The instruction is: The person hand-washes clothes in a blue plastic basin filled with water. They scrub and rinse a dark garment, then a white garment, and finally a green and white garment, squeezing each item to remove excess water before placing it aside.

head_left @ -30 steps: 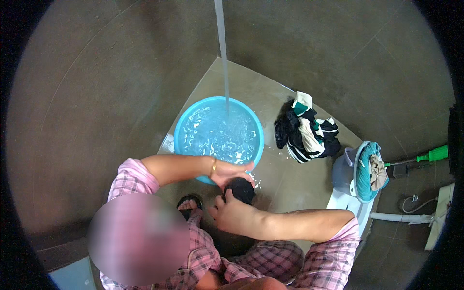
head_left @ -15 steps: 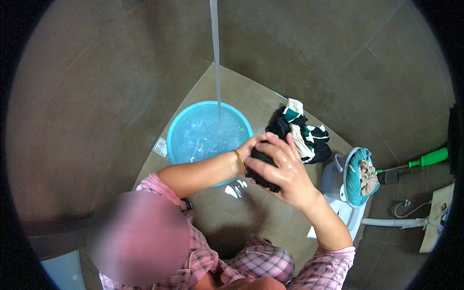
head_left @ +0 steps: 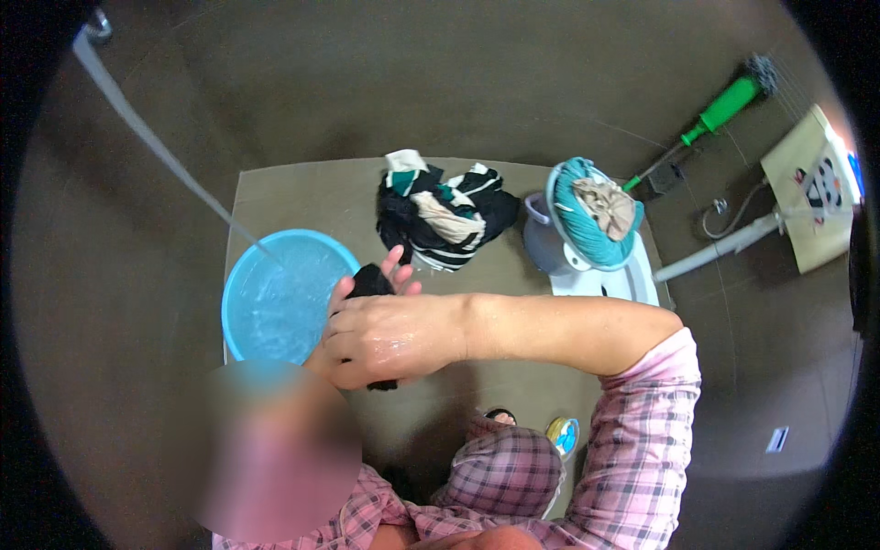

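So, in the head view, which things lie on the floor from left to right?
Blue basin → pile of dark and white clothes → white bucket with teal cloth → green-handled brush.

Home wash area, bare concrete floor. Landmark: blue basin (head_left: 275, 298) under running water stream (head_left: 156, 147). Right of the basin: heap of laundry (head_left: 443, 215); farther right, scrub brush (head_left: 715, 115) and hose (head_left: 724, 240).

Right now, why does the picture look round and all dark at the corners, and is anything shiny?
In the head view, the fisheye lens squeezes everything into a circle, so the corners stay black and the floor slab edges bend; the wet right hand glistens, and ripples glint in the blue basin; a soft blurred patch covers the lower left.
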`<state>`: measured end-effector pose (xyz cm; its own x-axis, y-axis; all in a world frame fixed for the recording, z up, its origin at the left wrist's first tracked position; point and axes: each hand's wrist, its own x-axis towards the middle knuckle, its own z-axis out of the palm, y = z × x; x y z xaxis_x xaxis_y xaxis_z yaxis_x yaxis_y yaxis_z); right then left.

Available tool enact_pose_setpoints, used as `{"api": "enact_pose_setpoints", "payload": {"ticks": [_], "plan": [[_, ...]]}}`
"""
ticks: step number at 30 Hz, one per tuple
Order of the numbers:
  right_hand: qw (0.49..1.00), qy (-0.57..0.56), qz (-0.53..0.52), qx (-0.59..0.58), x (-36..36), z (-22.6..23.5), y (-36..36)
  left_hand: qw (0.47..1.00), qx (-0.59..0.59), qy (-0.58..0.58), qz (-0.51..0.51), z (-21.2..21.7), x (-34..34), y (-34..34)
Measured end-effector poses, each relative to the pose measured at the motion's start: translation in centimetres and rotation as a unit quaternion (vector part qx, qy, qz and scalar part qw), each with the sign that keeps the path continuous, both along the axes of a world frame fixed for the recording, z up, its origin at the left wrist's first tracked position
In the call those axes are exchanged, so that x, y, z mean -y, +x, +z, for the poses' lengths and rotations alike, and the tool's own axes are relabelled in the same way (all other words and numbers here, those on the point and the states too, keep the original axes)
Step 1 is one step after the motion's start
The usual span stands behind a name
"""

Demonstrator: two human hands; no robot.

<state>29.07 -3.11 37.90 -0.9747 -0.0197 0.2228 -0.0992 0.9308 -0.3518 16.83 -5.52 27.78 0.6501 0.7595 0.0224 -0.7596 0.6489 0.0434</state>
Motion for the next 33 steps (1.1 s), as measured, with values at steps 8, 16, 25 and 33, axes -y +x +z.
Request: {"api": "enact_pose_setpoints", "payload": {"ticks": [8, 16, 25, 33], "plan": [[0.914, -0.123, -0.158, -0.352, -0.7, 2.9, 2.3, 0.963, -0.099, 0.099, 0.230, 4.9, -2.1, 0.1], [0.521, -0.528, -0.270, -0.614, -3.3, 3.2, 2.5, 0.624, -0.396, 0.302, 0.602, 12.9, -5.3, 4.9], [0.514, -0.700, -0.401, -0.290, -3.4, 0.2, 11.3, 0.261, -0.433, 0.693, 0.514, 11.5, -2.7, 10.9], [0.519, -0.748, -0.408, -0.068, -0.4, -7.4, 14.0, 0.205, -0.399, 0.814, 0.369, 2.9, 2.5, 14.7]]}}
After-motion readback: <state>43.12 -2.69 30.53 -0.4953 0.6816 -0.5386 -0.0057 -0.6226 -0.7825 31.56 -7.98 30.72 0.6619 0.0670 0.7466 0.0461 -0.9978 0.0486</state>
